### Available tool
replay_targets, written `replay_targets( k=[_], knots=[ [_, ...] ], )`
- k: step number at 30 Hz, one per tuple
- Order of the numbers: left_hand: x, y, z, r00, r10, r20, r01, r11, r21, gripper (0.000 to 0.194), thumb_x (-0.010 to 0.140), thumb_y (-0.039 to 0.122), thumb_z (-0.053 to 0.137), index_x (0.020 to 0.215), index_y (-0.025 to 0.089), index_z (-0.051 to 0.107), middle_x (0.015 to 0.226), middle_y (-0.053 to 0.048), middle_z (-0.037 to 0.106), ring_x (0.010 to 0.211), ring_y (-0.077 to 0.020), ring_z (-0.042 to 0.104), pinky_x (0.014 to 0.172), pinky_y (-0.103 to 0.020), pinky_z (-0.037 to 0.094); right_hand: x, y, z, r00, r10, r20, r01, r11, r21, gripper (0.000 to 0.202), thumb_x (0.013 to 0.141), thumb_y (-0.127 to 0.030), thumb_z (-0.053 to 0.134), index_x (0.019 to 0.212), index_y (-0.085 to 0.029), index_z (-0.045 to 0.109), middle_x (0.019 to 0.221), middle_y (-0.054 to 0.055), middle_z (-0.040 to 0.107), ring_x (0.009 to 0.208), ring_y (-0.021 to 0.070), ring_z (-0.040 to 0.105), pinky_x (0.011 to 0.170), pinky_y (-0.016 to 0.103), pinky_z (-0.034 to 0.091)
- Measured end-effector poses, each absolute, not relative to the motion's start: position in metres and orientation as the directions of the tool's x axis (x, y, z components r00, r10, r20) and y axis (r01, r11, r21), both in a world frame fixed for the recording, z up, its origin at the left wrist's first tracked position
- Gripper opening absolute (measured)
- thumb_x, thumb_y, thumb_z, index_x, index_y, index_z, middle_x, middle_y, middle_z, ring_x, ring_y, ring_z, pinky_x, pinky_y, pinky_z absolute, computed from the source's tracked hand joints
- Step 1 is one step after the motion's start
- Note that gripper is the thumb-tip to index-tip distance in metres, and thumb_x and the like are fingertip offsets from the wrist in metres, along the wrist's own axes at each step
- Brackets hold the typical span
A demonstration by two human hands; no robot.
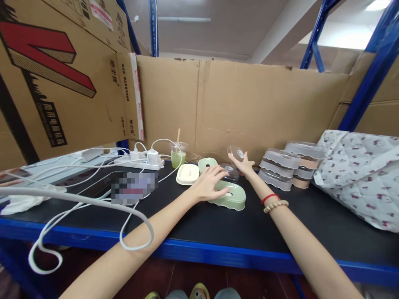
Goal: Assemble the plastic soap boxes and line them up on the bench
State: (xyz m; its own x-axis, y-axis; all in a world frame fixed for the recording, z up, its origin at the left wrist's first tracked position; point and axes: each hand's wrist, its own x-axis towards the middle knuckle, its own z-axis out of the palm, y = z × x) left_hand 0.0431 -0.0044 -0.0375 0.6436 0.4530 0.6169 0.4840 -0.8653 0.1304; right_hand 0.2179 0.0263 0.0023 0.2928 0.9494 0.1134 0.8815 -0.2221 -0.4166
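My left hand (pixel 208 185) is spread, palm down, over a pale green oval plastic cover (pixel 235 198) with a slot in its top. Its thumb is over the cover's top; whether it touches is unclear. Behind the fingers is a second green piece (pixel 207 163), and a cream-coloured plastic box (pixel 188 174) is on its left. A clear plastic lid (pixel 236 152) with a round white label is tilted up between the thumb and fingers of my right hand (pixel 245 164). Another clear plastic piece (pixel 231 173) lies on the black mat between the hands.
Stacked grey and brown clear-lidded boxes (pixel 279 168) stand right of my right hand, beside a white quilted bag (pixel 358 178). A green drink cup (pixel 178 155), power strip (pixel 140 161), loose white cables (pixel 93 201) and a phone (pixel 134 187) lie left. Cardboard (pixel 249 108) walls the back.
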Motion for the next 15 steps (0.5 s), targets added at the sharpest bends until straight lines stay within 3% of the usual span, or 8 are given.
replay_targets(
  k=[2,4,10,13,15],
  knots=[
    [0.045,-0.006,-0.038,0.711,0.425,0.561,0.45,-0.887,0.102,0.045,0.079,0.043,0.056,0.115,0.017,0.057,0.122,-0.012,0.058,0.12,-0.0275,0.048,0.102,-0.042,0.034,0.212,0.029,0.005,0.374,0.927,0.026,0.805,-0.311,-0.506,0.099,0.081,-0.076,0.014,0.148,-0.006,-0.008,0.148,0.033,0.013,0.117,0.0338,0.052,0.078,0.036,0.049],
    [0.046,-0.008,-0.04,0.744,0.449,0.494,0.453,-0.883,0.121,0.05,0.078,0.045,0.058,0.119,0.016,0.055,0.122,-0.013,0.058,0.116,-0.0275,0.051,0.101,-0.042,0.036,0.207,0.029,0.005,0.398,0.917,-0.016,0.78,-0.348,-0.521,0.085,0.086,-0.068,0.016,0.15,-0.013,0.002,0.151,0.028,0.013,0.119,0.0355,0.051,0.079,0.039,0.05],
    [0.047,-0.009,-0.047,0.79,0.468,0.395,0.453,-0.881,0.137,0.067,0.071,0.053,0.065,0.126,0.018,0.05,0.13,-0.014,0.054,0.116,-0.0301,0.053,0.099,-0.044,0.038,0.204,0.017,0.001,0.358,0.929,0.088,0.852,-0.287,-0.438,0.064,0.091,-0.054,0.028,0.141,-0.015,0.038,0.14,0.021,0.041,0.131,0.0364,0.036,0.101,0.047,0.036],
    [0.047,-0.007,-0.049,0.76,0.501,0.414,0.477,-0.863,0.167,0.067,0.069,0.053,0.067,0.125,0.019,0.05,0.128,-0.014,0.054,0.117,-0.0312,0.051,0.1,-0.046,0.036,0.21,0.008,0.004,0.176,0.941,0.291,0.912,-0.044,-0.409,0.053,0.091,-0.049,0.035,0.135,-0.023,0.046,0.13,0.013,0.053,0.128,0.0293,0.041,0.105,0.043,0.032],
    [0.047,-0.006,-0.05,0.736,0.542,0.405,0.51,-0.838,0.195,0.066,0.069,0.051,0.067,0.124,0.018,0.049,0.126,-0.015,0.055,0.117,-0.0318,0.051,0.1,-0.048,0.035,0.214,0.002,0.007,-0.06,0.947,0.315,0.886,0.196,-0.42,0.048,0.089,-0.048,0.042,0.128,-0.023,0.053,0.116,0.01,0.062,0.113,0.0259,0.054,0.098,0.041,0.04]
  ],
)
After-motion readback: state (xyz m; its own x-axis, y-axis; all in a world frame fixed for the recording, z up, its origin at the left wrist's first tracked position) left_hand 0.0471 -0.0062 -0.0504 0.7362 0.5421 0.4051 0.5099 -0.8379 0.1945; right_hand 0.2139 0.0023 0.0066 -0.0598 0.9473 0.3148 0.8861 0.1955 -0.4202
